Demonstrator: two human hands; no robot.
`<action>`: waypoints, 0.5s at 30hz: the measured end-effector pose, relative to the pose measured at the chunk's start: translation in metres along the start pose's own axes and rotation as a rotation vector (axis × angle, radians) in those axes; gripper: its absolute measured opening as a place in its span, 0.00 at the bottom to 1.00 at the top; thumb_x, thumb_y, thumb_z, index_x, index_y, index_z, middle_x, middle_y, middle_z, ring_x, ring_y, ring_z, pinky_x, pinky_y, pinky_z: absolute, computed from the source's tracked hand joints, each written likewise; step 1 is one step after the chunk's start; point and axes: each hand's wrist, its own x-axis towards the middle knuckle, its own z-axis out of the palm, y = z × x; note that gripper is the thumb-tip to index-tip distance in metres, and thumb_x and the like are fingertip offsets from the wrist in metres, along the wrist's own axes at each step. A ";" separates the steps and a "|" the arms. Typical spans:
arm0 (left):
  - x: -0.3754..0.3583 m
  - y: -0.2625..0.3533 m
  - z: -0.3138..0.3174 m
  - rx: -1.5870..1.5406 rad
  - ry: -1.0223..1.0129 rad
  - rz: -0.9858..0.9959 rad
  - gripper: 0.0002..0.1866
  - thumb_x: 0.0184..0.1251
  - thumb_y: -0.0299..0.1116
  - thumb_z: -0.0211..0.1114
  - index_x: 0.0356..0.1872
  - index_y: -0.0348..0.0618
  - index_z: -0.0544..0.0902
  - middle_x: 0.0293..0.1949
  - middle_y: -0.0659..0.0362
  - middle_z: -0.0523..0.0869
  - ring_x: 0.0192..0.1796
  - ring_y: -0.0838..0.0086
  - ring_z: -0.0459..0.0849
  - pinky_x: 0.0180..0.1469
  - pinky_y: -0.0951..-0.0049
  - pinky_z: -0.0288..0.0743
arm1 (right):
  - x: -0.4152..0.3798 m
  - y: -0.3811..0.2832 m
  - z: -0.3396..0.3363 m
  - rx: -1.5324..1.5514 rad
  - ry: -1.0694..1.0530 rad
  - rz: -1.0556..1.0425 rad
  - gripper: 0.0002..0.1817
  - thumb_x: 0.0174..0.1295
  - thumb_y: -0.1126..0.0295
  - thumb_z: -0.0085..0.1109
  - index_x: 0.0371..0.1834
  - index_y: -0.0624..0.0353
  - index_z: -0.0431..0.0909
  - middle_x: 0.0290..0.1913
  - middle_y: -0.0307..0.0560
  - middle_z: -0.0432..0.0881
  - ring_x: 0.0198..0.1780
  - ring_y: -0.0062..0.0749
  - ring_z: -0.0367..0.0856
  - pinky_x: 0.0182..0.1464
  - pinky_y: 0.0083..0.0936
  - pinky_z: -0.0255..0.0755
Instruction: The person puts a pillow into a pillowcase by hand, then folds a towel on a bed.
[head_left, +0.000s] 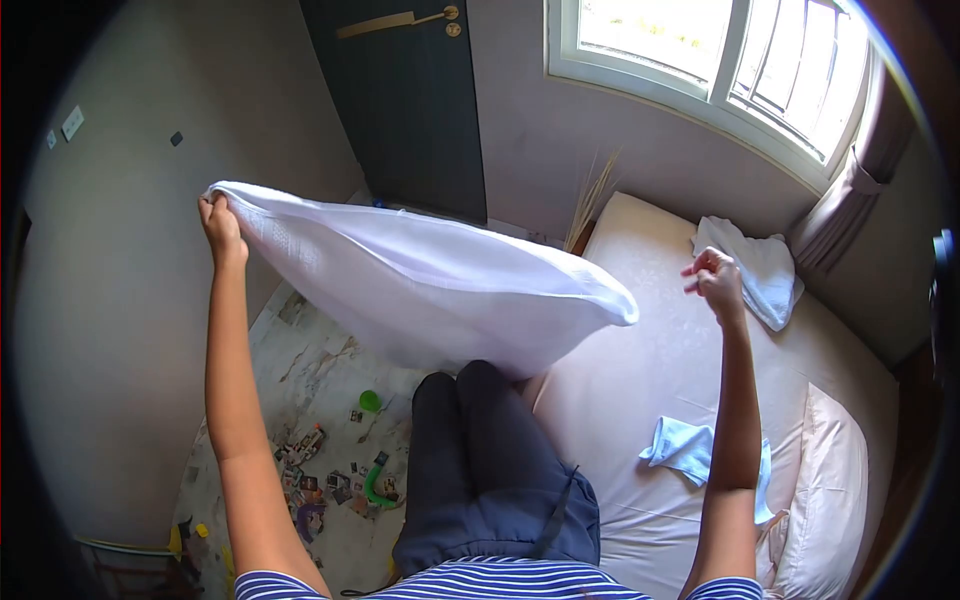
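Note:
A white cloth (430, 270) is spread in the air in front of my legs. My left hand (224, 228) grips its upper left corner, fingers wrapped round the fabric. The cloth's right corner hangs free, a short way left of my right hand (715, 280). That hand is raised over the bed, its fingers curled but apart, with nothing seen in them. Behind it, a white folded cloth (750, 268) lies at the bed's far corner. A light blue cloth (683, 447) rests on the bed, partly hidden by my right forearm.
The bed (610, 385) is on the right, with a pillow (828, 500) at its near end. Small toys and cards (310, 480) litter the marble floor on the left, near a green ball (370, 401). A dark door (410, 110) and a window (700, 45) are ahead.

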 end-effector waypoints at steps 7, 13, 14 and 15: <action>-0.096 0.099 0.060 0.141 -0.674 0.453 0.10 0.73 0.32 0.44 0.49 0.42 0.70 0.47 0.60 0.72 0.52 0.76 0.68 0.60 0.78 0.57 | -0.074 -0.127 0.161 0.161 -0.440 -0.770 0.29 0.55 0.72 0.65 0.61 0.53 0.67 0.63 0.48 0.70 0.63 0.37 0.70 0.61 0.33 0.69; -0.098 0.143 0.037 -0.018 -0.563 0.430 0.11 0.72 0.37 0.48 0.48 0.46 0.72 0.47 0.61 0.72 0.45 0.78 0.72 0.52 0.77 0.69 | -0.084 -0.115 0.290 0.099 -0.937 -0.707 0.36 0.56 0.52 0.64 0.64 0.50 0.60 0.48 0.48 0.78 0.45 0.38 0.78 0.50 0.35 0.69; -0.099 0.153 0.030 -0.046 -0.597 0.386 0.10 0.72 0.39 0.48 0.46 0.46 0.72 0.45 0.62 0.71 0.42 0.79 0.72 0.47 0.79 0.70 | -0.089 -0.120 0.293 0.094 -0.816 -0.811 0.36 0.55 0.50 0.65 0.64 0.51 0.60 0.47 0.47 0.78 0.44 0.39 0.78 0.51 0.35 0.68; -0.101 0.161 0.023 -0.074 -0.628 0.338 0.10 0.72 0.40 0.48 0.45 0.47 0.72 0.43 0.63 0.71 0.39 0.81 0.73 0.43 0.81 0.72 | -0.095 -0.125 0.295 0.090 -0.696 -0.909 0.37 0.54 0.49 0.65 0.64 0.52 0.60 0.45 0.47 0.78 0.43 0.39 0.77 0.51 0.35 0.68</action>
